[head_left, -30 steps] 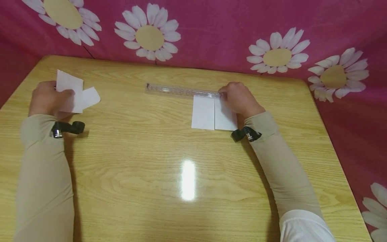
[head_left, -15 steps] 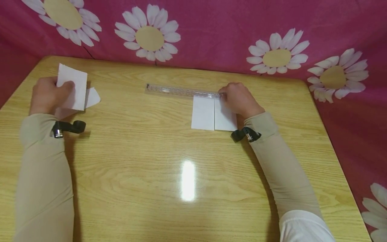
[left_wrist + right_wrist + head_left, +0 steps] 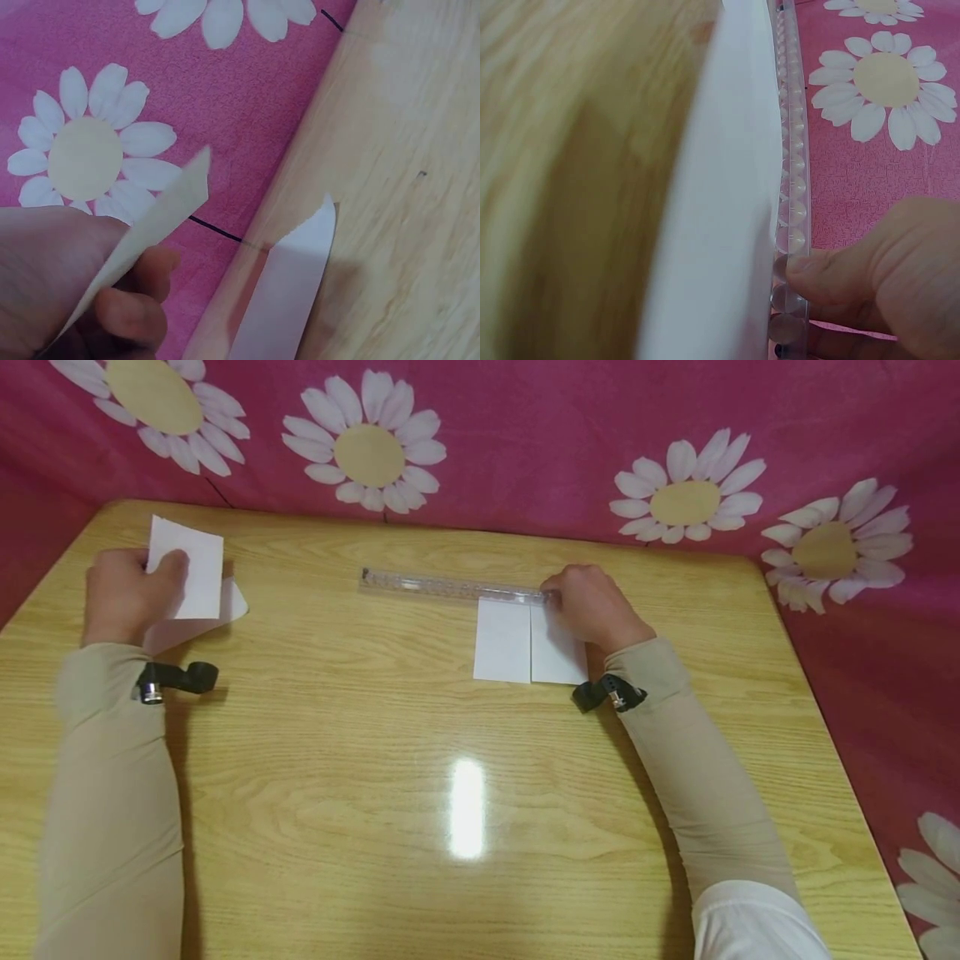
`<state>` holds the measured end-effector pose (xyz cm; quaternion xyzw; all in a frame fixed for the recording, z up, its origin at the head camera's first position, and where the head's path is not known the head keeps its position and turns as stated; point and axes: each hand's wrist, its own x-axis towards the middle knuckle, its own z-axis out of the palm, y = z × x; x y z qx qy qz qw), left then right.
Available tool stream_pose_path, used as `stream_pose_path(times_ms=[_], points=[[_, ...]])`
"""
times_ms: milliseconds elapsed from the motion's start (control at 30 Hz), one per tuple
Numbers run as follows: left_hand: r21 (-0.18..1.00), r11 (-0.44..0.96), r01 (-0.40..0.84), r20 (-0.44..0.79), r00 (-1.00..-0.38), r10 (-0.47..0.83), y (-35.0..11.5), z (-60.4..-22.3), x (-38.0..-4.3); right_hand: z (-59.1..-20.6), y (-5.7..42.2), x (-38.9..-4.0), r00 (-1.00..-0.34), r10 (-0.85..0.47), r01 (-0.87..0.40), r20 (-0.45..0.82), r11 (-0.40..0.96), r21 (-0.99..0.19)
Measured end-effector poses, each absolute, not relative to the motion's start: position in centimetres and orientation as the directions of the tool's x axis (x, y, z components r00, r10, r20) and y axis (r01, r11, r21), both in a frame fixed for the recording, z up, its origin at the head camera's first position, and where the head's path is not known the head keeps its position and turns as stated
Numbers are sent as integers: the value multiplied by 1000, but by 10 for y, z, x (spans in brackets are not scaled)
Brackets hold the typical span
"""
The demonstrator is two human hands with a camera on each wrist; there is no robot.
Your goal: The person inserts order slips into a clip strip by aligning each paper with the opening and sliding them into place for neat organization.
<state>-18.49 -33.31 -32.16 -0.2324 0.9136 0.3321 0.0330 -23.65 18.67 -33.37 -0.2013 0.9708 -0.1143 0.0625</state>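
Observation:
At the far left of the table, my left hand (image 3: pixel 123 597) pinches a small white piece of paper (image 3: pixel 198 577) between thumb and fingers, tilted up off the table. Another white paper piece (image 3: pixel 289 289) lies beneath and beside it, partly covered in the head view. My right hand (image 3: pixel 596 606) grips the right end of a clear plastic ruler (image 3: pixel 435 585) with a row of round shapes along it. Just below the ruler lie two white paper panels, a left panel (image 3: pixel 502 639) and a right panel (image 3: pixel 551 656), side by side; the hand partly covers the right one.
The wood-patterned table (image 3: pixel 360 760) reaches back to a pink cloth (image 3: pixel 525 452) printed with white flowers. A black wrist strap camera (image 3: pixel 176 677) sits on the left sleeve, another black camera mount (image 3: pixel 607 692) on the right.
My left hand has shifted slightly right and lifted the paper piece, turning it more upright. The right hand, ruler and papers by it have stayed in place.

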Motion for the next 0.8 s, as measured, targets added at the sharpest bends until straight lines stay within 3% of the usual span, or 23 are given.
stream_pose_path(times_ms=[800], points=[[529, 781, -332, -187, -943, -274, -318, -333, -197, -331, 184, -235, -917, -385, -352, -102, 904, -244]])
